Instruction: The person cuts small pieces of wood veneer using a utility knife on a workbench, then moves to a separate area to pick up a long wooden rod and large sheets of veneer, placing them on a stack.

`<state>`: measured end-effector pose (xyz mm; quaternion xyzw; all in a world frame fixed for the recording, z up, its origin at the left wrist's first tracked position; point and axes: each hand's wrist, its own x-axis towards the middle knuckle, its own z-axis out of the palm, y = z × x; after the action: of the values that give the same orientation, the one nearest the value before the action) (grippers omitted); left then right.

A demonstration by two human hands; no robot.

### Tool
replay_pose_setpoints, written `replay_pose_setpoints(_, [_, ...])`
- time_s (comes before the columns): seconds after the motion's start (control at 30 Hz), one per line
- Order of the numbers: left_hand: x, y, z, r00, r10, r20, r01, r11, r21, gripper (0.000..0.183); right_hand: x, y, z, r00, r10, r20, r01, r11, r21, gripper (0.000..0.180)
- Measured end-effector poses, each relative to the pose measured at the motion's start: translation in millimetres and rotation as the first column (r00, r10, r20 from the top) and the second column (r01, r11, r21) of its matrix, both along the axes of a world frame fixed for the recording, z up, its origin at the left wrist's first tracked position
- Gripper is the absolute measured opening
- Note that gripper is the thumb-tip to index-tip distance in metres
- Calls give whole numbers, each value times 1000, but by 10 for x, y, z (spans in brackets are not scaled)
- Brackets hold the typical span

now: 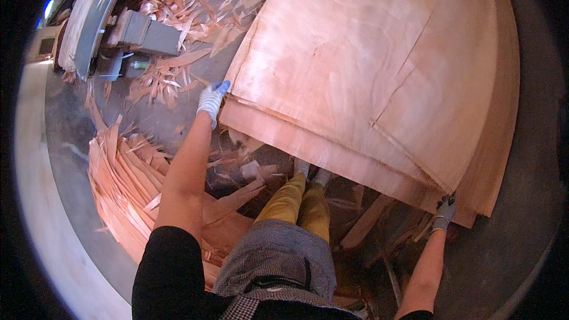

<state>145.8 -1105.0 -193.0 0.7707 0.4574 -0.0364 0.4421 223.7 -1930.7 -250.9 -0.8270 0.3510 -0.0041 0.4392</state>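
A large stack of reddish wood veneer sheets [329,49] spreads out before me. Its top sheet has a long split running in from the near edge on the right. My left hand [212,101], in a white knit glove with blue fingertips, grips the near left corner; its fingers are partly hidden by the edge. At the near right corner, my right hand [446,211], in a grey glove with dark fingertips, pinches the top sheet. A lower sheet [311,140] juts out toward me beneath the top one.
A bundle of veneer strips [129,178] lies on the floor at left. Tangled veneer scraps [178,4] litter the floor farther off, around grey blocks [149,33]. Another stack of boards [89,22] stands at upper left. More offcuts [366,222] lie near my feet.
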Motion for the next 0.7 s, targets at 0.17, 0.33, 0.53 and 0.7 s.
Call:
replay_pose_setpoints(0.17, [326, 63, -152, 921, 177, 347, -59, 944, -324, 55, -51, -227, -43, 961, 31, -273, -101, 963, -248, 40])
replay_pose_setpoints(0.33, [5, 385, -351, 897, -217, -385, 217, 975, -45, 69, -18, 38, 69, 964, 30, -263, -56, 994, -91, 39])
replay_pose_setpoints(0.53, [84, -406, 133, 799, -111, -590, 385, 849, 362, 60, -309, -568, -157, 988, 128, -85, -145, 961, -237, 33])
replay_pose_setpoints(0.7, [-401, -1110, 44, 480, -577, -661, 871, 221, 439, 60, 19, 105, -128, 951, 247, -187, -310, 774, -552, 40])
